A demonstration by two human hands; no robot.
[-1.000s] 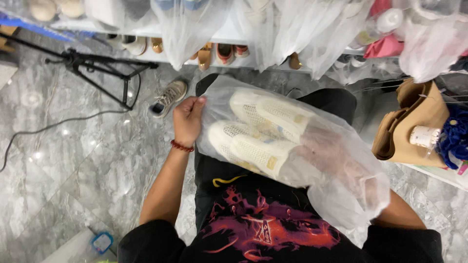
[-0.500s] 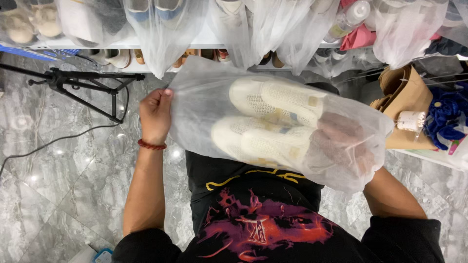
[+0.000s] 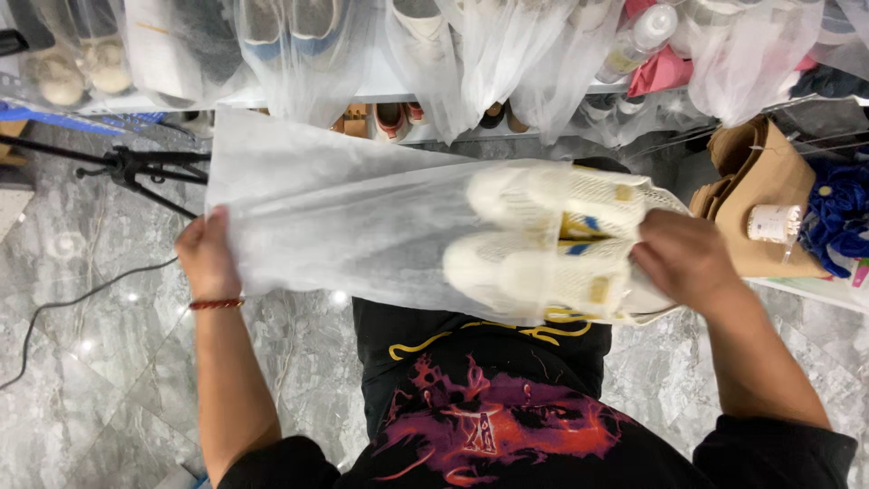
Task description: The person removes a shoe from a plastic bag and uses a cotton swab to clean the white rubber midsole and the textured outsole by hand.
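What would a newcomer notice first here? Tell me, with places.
At centre, a pair of cream mesh shoes sits half inside a translucent white bag. The right hand grips the shoes' heels at the bag's mouth; the left hand holds the bag's far end. Above, more bagged shoes hang along a white shelf.

Landmark: white fabric bag [image 3: 362, 217], stretched wide at chest height. Above it, hanging bagged shoes [image 3: 299, 45] and a shelf edge [image 3: 380, 89] crowd close, little room to lift. Left of bag: black tripod [image 3: 136, 167] w/ cable [image 3: 81, 294] on the marble floor [image 3: 100, 362], otherwise open floor. Right of bag: brown paper bag [image 3: 760, 181] and blue cloth [image 3: 837, 213] near, tight pass. Below bag: person's torso [image 3: 480, 398] right up against it; open gap only at lower left.
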